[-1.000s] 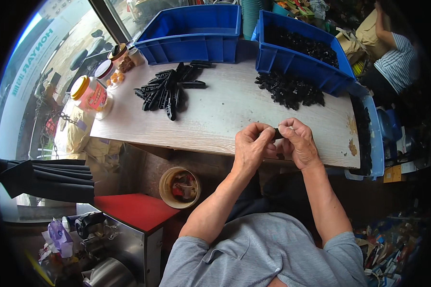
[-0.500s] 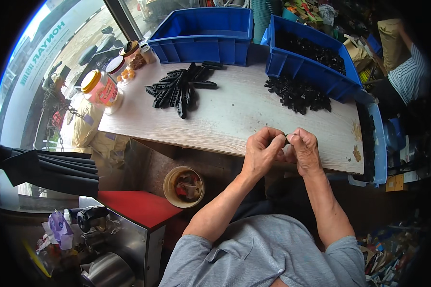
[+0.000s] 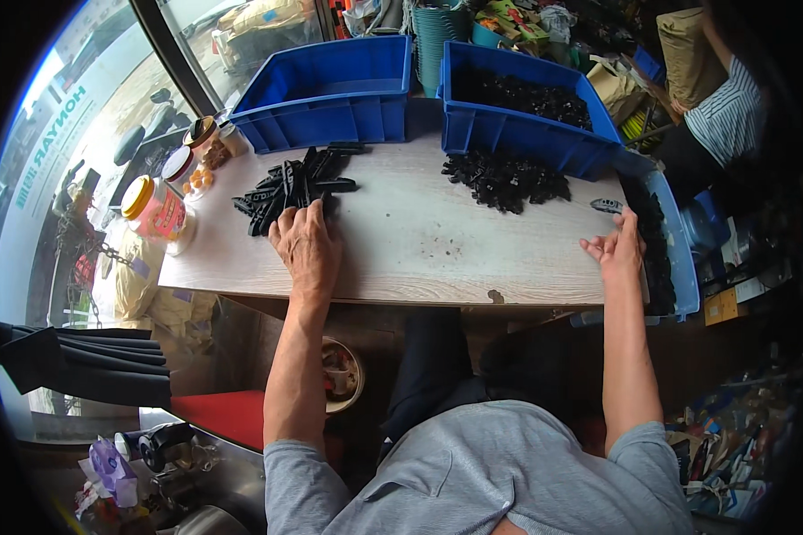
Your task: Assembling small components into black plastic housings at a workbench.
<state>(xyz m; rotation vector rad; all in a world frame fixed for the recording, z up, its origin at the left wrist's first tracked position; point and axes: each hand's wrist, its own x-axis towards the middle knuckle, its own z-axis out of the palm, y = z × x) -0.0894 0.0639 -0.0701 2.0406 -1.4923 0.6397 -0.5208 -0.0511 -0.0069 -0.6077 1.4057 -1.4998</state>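
Note:
My left hand (image 3: 307, 248) reaches over the table to a pile of long black plastic parts (image 3: 285, 185), its spread fingertips at the pile's near edge. Whether they touch a part I cannot tell. At the table's right side my right hand (image 3: 619, 250) is open, fingers apart. Just beyond its fingertips is one dark oblong part (image 3: 607, 205) with lighter marks, apparently free of the hand, beside a light blue bin (image 3: 687, 278) that holds black parts.
A blue crate (image 3: 323, 123) stands at the back left. Another blue crate (image 3: 531, 147), full of small black pieces, has a heap of the same pieces (image 3: 506, 182) before it. Lidded jars (image 3: 156, 214) line the left edge. A person in a striped shirt (image 3: 727, 120) is at the far right.
My hands were together at the table's front edge, pinching a small dark thing. They have parted: the left went to the long parts, the right opened near the light blue bin. The view shifted.

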